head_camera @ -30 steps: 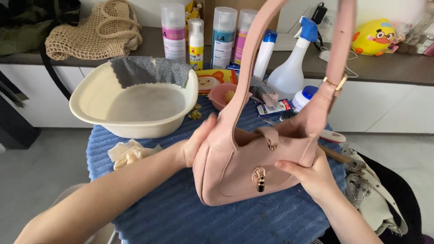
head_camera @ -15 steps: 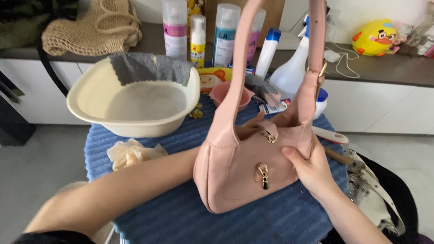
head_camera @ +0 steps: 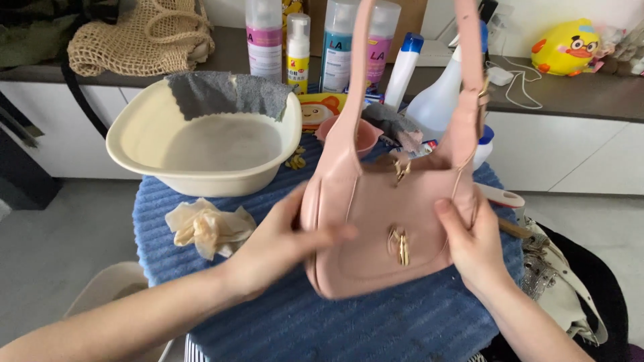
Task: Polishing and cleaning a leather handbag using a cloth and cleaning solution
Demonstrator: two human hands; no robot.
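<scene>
A pale pink handbag (head_camera: 382, 228) with a gold clasp stands upright at the centre of a round tabletop (head_camera: 416, 322) covered in blue ribbed cloth, its strap rising toward twelve o'clock. The left hand (head_camera: 282, 238) is wrapped around the bag's left edge, thumb lying across its front. The right hand (head_camera: 473, 245) clasps the right edge, thumb on the front, fingers behind. At ten o'clock from the bag sits a cream plastic basin (head_camera: 201, 144) holding shallow water, with a grey cloth (head_camera: 225, 94) draped over its far rim. A crumpled cream cloth (head_camera: 208, 228) lies at nine o'clock, near the left wrist. Just behind the bag, a small pink bowl (head_camera: 365, 137) is partly hidden; its contents cannot be seen. Tall spray cans (head_camera: 265, 37) and a clear spray bottle (head_camera: 439, 100) stand at twelve o'clock.
</scene>
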